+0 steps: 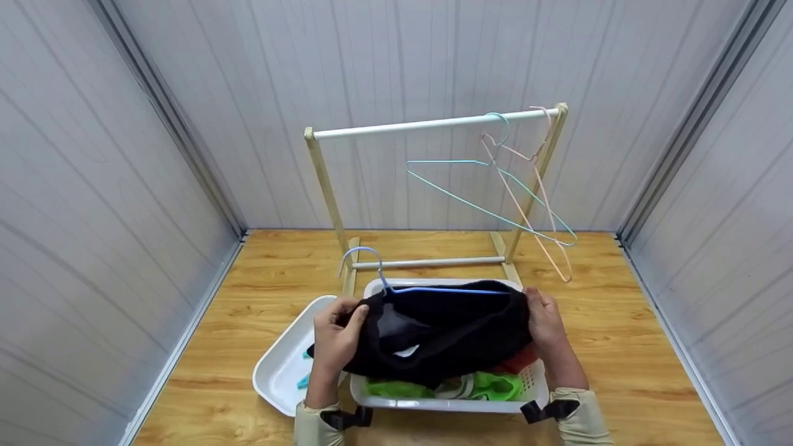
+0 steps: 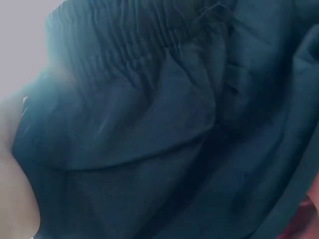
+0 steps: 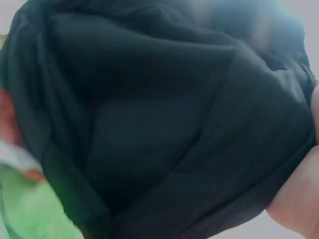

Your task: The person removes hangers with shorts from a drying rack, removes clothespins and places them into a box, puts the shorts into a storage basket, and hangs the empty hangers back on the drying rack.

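Observation:
Black shorts (image 1: 458, 347) with a gathered elastic waistband (image 2: 124, 40) are stretched sideways between my hands, above a white basket. My left hand (image 1: 337, 334) pinches their left edge between thumb and fingers. At the opposite edge my right hand (image 1: 547, 319) grips the cloth. A blue wire hanger (image 1: 446, 290) lies along the upper edge of the shorts, its hook sticking up near my left hand. The hanger's lower part is hidden by the black cloth. Dark folds of the shorts (image 3: 149, 129) fill most of the right wrist view.
Green and red clothes (image 1: 495, 385) lie in the white basket (image 1: 446, 406). A white tray (image 1: 272, 378) with turquoise clips (image 1: 303, 381) stands to the left. Behind is a rack (image 1: 403, 127), where a turquoise hanger (image 1: 458, 198) and a pink hanger (image 1: 545, 192) hang at the right end.

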`<action>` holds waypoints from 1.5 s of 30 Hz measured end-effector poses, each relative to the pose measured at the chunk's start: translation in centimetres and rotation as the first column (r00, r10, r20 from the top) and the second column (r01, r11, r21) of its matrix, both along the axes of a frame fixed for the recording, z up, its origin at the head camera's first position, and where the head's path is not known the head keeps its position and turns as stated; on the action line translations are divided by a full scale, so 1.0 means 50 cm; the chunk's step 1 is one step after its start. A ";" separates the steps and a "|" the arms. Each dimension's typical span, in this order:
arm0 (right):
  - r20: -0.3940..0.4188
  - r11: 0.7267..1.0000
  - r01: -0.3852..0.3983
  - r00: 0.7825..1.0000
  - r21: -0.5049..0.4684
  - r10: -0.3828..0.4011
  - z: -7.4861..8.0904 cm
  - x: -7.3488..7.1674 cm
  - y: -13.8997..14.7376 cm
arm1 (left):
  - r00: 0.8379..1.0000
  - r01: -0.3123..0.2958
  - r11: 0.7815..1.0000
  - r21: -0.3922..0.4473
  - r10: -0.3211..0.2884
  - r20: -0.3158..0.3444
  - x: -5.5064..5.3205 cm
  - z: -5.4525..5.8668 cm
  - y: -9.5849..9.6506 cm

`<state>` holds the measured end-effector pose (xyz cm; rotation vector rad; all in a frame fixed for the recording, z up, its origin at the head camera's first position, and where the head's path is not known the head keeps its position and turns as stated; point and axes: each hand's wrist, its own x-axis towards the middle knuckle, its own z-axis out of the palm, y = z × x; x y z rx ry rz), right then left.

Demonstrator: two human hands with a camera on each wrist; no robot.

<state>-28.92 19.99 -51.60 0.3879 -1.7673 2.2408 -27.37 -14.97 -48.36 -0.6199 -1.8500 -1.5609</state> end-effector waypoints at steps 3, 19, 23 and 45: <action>-0.090 0.995 0.048 0.995 0.088 -0.040 -0.001 -0.002 -0.014 | 0.999 -0.029 0.998 -0.048 0.030 0.018 -0.016 -0.020 0.003; -0.343 0.797 0.357 0.917 0.487 -0.202 0.036 0.012 -0.047 | 0.940 -0.340 0.852 -0.398 0.298 -0.166 -0.017 0.002 0.032; -0.480 0.695 0.450 0.861 0.561 -0.170 0.026 0.003 -0.063 | 0.931 -0.357 0.851 -0.384 0.291 -0.221 -0.017 -0.002 0.032; 0.344 0.997 0.023 0.938 0.072 -0.046 0.043 0.011 -0.020 | 0.948 -0.192 0.965 -0.179 0.134 -0.290 -0.026 -0.009 0.013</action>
